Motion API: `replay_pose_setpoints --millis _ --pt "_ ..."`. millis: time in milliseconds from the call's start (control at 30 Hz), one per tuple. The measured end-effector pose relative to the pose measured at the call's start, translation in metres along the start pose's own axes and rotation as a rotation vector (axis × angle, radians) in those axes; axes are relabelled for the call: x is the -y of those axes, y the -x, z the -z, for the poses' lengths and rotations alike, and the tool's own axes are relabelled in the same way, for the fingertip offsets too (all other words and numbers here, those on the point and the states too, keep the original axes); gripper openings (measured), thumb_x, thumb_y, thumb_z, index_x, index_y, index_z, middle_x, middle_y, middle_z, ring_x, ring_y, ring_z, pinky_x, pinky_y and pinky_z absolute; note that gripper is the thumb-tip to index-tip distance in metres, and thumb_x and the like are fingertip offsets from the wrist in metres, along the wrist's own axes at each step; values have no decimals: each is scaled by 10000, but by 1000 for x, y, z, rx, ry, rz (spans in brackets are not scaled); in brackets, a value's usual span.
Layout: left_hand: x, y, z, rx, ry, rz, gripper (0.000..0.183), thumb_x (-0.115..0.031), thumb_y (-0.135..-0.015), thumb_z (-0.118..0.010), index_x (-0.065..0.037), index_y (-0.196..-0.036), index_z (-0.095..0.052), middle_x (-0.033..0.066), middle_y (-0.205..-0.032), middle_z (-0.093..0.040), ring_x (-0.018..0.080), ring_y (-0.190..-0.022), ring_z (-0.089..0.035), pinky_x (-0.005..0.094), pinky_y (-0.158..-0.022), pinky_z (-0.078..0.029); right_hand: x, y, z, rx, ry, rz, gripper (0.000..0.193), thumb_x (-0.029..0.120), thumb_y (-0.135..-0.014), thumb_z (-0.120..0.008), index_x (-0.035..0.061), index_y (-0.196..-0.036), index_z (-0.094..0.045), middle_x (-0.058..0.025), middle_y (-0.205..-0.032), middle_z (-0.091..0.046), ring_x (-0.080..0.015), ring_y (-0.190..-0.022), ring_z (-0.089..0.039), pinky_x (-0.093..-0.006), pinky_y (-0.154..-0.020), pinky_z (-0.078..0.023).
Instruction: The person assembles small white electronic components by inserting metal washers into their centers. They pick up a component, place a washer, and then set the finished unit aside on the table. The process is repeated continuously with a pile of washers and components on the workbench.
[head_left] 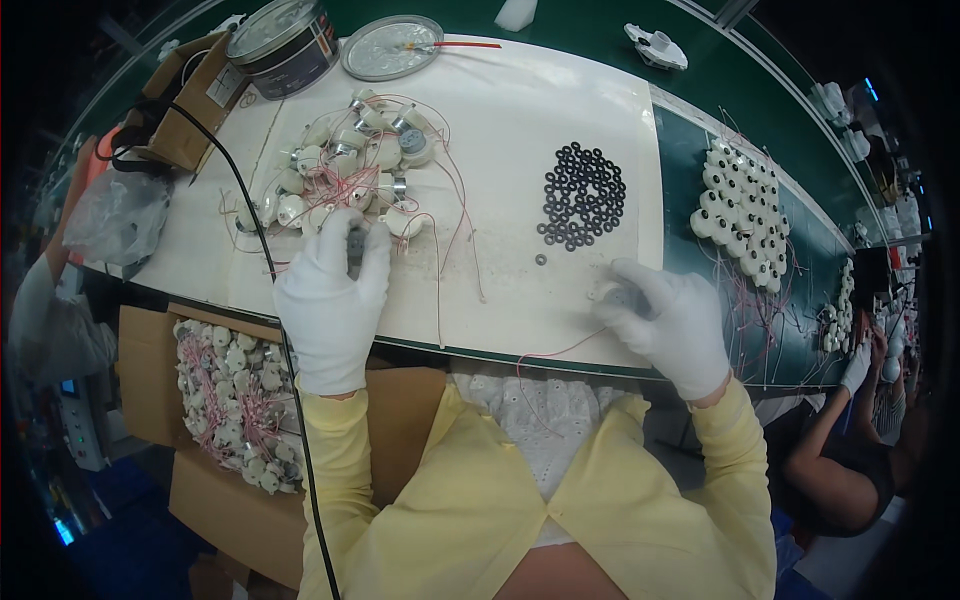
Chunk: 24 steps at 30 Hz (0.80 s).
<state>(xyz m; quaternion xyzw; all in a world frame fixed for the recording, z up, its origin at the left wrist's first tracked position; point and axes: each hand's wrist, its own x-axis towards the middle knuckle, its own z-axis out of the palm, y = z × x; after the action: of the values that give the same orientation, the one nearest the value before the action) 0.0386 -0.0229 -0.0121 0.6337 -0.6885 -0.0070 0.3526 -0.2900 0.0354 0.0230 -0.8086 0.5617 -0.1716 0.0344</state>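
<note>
My left hand [335, 300], in a white glove, reaches the near edge of a pile of small white motors [345, 150] with silver bands and tangled red wires. Its thumb and fingers close round a greyish motor [355, 243], partly hidden by the glove. Above the table's front edge, my white-gloved right hand [672, 318] has its fingers curled round a small pale piece, mostly covered. From there a thin red wire [565, 350] trails left and over the edge. Beyond that hand lies a flat cluster of small black rings [585, 195], with one ring [541, 259] apart.
White motors with black centres [742, 215] stand in rows on the green surface at right. A cardboard box of wired motors [240, 400] sits below left. A black cable [240, 185] crosses near my left arm. A tin [285, 50] and round lid [390, 48] are at the back.
</note>
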Motion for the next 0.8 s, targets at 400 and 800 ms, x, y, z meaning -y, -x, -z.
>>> replay_pose_setpoints --millis 400,800 --pt "14 6 -8 -57 148 -272 104 -89 -917 -744 -75 -990 -671 55 -783 -654 248 -667 -616 392 -632 -472 -2 -20 22 292 -1206 -691 313 147 -1041 -608 11 -1317 -666 -11 -1034 -709 -40 -797 -591 -188 -683 -459" --pt "15 10 -10 -66 128 -291 163 -193 -862 -813 -129 -882 -664 25 -689 -527 255 -612 -513 412 -562 -400 14 -48 15 368 -1072 -710 305 176 -1055 -596 8 -1296 -679 -8 -998 -707 -48 -782 -586 -198 -687 -468"
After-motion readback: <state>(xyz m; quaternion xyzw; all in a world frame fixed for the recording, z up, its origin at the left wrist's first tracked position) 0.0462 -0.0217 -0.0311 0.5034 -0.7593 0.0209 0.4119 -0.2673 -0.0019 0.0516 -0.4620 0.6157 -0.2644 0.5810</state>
